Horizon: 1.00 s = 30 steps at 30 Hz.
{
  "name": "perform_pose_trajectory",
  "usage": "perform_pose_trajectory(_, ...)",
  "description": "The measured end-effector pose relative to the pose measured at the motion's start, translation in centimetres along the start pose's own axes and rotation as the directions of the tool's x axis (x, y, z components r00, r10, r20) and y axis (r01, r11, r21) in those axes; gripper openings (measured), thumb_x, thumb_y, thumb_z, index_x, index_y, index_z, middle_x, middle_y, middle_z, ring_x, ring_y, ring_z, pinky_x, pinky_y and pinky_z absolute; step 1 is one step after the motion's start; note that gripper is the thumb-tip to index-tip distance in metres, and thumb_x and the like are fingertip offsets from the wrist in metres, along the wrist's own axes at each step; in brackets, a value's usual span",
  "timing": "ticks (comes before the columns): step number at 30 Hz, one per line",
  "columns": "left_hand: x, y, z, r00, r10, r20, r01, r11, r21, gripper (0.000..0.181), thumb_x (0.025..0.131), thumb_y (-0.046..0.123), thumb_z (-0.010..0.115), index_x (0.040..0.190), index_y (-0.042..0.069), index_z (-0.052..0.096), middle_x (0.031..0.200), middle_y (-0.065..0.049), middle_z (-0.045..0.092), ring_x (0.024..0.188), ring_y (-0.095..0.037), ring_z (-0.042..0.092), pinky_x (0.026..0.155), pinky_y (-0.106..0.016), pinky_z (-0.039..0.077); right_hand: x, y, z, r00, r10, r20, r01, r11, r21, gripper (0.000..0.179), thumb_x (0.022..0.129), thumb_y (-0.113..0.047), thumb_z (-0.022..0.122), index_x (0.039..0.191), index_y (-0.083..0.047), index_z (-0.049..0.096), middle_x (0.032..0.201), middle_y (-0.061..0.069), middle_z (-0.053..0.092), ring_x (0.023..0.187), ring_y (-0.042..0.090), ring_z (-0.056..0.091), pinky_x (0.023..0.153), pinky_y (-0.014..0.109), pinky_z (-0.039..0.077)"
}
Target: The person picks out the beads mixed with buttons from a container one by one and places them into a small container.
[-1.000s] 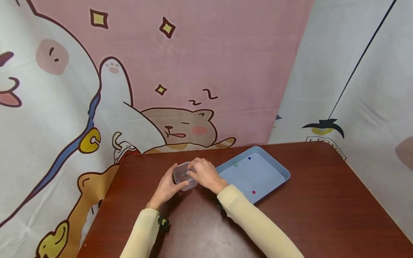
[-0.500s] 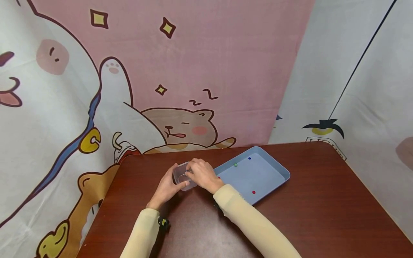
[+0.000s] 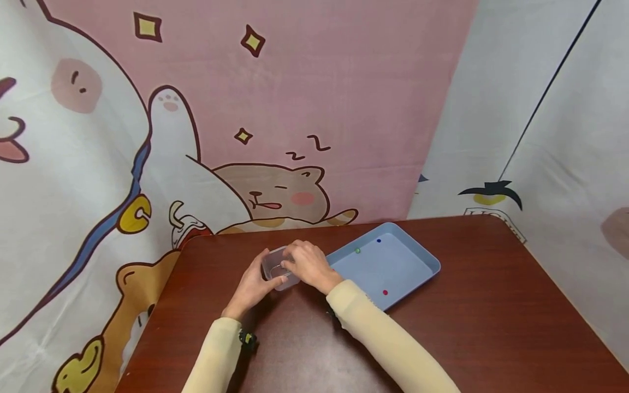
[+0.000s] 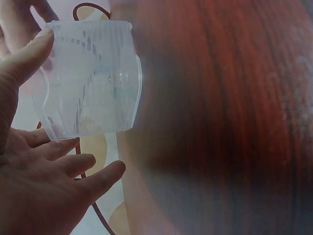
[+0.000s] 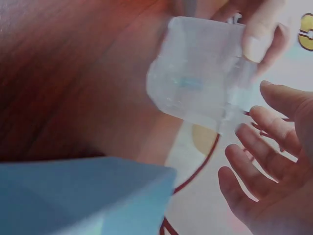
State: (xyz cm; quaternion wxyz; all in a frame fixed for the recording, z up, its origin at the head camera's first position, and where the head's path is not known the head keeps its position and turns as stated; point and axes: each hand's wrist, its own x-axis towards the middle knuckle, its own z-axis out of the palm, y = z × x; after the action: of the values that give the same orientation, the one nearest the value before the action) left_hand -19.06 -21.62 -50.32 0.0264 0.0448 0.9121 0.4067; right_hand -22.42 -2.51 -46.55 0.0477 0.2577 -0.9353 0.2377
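Note:
My left hand point(image 3: 251, 287) grips a small clear plastic container point(image 4: 93, 83), thumb on one side and fingers on the other, with its mouth tilted toward my right hand. My right hand point(image 3: 309, 265) reaches to that mouth. In the right wrist view its fingers point(image 5: 254, 171) are spread and lightly bent at the rim, with a gap between thumb and forefinger. A teal blotch point(image 5: 188, 82), blurred through the plastic, shows inside the container. Close by on the right lies a blue tray point(image 3: 408, 265) holding a green bead point(image 3: 357, 250), a dark blue bead point(image 3: 379, 240) and a red bead point(image 3: 385, 292).
All this stands on a brown wooden table point(image 3: 491, 305). My right forearm point(image 3: 383, 333) overlaps the tray's near left corner. A cartoon-printed cloth point(image 3: 373, 109) hangs right behind the table's back edge.
A small blue-green piece on a thin line at my right fingertips, seen a second ago, is out of sight. A red bead by my right wrist is almost covered now. The left hand stays put.

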Motion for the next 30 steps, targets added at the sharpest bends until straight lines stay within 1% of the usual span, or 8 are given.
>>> perform_pose_trajectory(3, -0.1, -0.2, 0.0, 1.0, 0.005, 0.001, -0.005, 1.0, 0.002, 0.099, 0.083, 0.043, 0.081, 0.157, 0.006, 0.025, 0.158, -0.017, 0.036, 0.139, -0.033, 0.044, 0.111, -0.056, 0.04, -0.6, -0.1, -1.5, 1.0, -0.01, -0.023, 0.011, 0.998, 0.057, 0.027, 0.094, -0.036, 0.07, 0.112, -0.017, 0.074, 0.121, 0.001, 0.069, 0.108, 0.021, 0.065, 0.087, 0.038, 0.056)
perform_pose_trajectory(7, -0.1, -0.3, 0.1, 1.0, -0.005, 0.002, 0.005, 1.0, -0.006, 0.099, 0.082, 0.041, 0.082, 0.157, 0.008, 0.026, 0.158, -0.016, 0.037, 0.139, -0.033, 0.044, 0.112, -0.056, 0.039, -1.7, 0.0, -4.5, 0.997, -0.034, -0.074, 0.041, 0.995, 0.095, 0.031, 0.096, -0.038, 0.067, 0.117, -0.016, 0.072, 0.123, 0.002, 0.069, 0.113, 0.021, 0.065, 0.092, 0.04, 0.055)
perform_pose_trajectory(10, -0.1, -0.2, 0.0, 1.0, -0.02, 0.004, 0.02, 1.0, -0.006, 0.099, 0.082, 0.04, 0.082, 0.157, 0.009, 0.026, 0.158, -0.014, 0.036, 0.14, -0.032, 0.043, 0.114, -0.055, 0.036, -2.8, 0.7, -6.8, 0.993, -0.031, -0.112, 0.043, 0.994, 0.105, 0.032, 0.097, -0.039, 0.065, 0.119, -0.017, 0.071, 0.127, 0.001, 0.068, 0.119, 0.021, 0.063, 0.097, 0.042, 0.053)
perform_pose_trajectory(13, -0.1, 0.0, 0.0, 1.0, -0.023, 0.005, 0.023, 1.0, -0.002, 0.099, 0.082, 0.039, 0.083, 0.157, 0.008, 0.026, 0.158, -0.015, 0.036, 0.141, -0.032, 0.042, 0.115, -0.056, 0.034, -4.1, 2.0, -9.0, 0.989, -0.016, -0.149, 0.032, 0.994, 0.109, 0.034, 0.097, -0.04, 0.064, 0.122, -0.017, 0.07, 0.131, 0.002, 0.066, 0.125, 0.022, 0.06, 0.102, 0.045, 0.049)
perform_pose_trajectory(17, -0.1, 0.2, -0.2, 1.0, -0.028, 0.009, 0.028, 1.0, -0.005, 0.099, 0.082, 0.038, 0.083, 0.157, 0.008, 0.026, 0.158, -0.015, 0.037, 0.141, -0.033, 0.041, 0.116, -0.056, 0.033, -6.3, 4.2, -11.4, 0.985, 0.018, -0.173, 0.001, 0.994, 0.113, 0.039, 0.098, -0.042, 0.062, 0.128, -0.016, 0.067, 0.137, 0.005, 0.063, 0.131, 0.026, 0.055, 0.106, 0.05, 0.045)
perform_pose_trajectory(21, -0.1, 0.2, -0.3, 1.0, -0.023, 0.012, 0.023, 1.0, -0.008, 0.1, 0.082, 0.039, 0.083, 0.158, 0.008, 0.026, 0.158, -0.015, 0.037, 0.141, -0.032, 0.042, 0.116, -0.055, 0.034, -8.6, 6.9, -12.8, 0.981, 0.063, -0.181, -0.046, 0.994, 0.098, 0.045, 0.099, -0.044, 0.06, 0.132, -0.015, 0.065, 0.143, 0.006, 0.058, 0.134, 0.029, 0.052, 0.109, 0.053, 0.041)
perform_pose_trajectory(25, -0.1, 0.1, -0.2, 1.0, -0.018, 0.017, 0.019, 1.0, -0.018, 0.1, 0.082, 0.039, 0.082, 0.158, 0.008, 0.025, 0.159, -0.015, 0.035, 0.142, -0.032, 0.041, 0.116, -0.055, 0.034, -10.8, 10.0, -13.4, 0.975, 0.089, -0.205, -0.08, 0.995, 0.053, 0.048, 0.099, -0.043, 0.061, 0.135, -0.013, 0.062, 0.147, 0.008, 0.055, 0.137, 0.032, 0.048, 0.109, 0.059, 0.039)
perform_pose_trajectory(30, -0.1, 0.0, -0.2, 1.0, -0.012, 0.023, 0.013, 1.0, -0.026, 0.101, 0.083, 0.041, 0.081, 0.158, 0.007, 0.023, 0.16, -0.015, 0.033, 0.144, -0.033, 0.039, 0.116, -0.056, 0.033, -13.4, 14.5, -13.4, 0.966, 0.099, -0.238, -0.106, 0.994, -0.019, 0.05, 0.099, -0.039, 0.062, 0.138, -0.008, 0.059, 0.148, 0.014, 0.053, 0.14, 0.037, 0.044, 0.108, 0.062, 0.038)
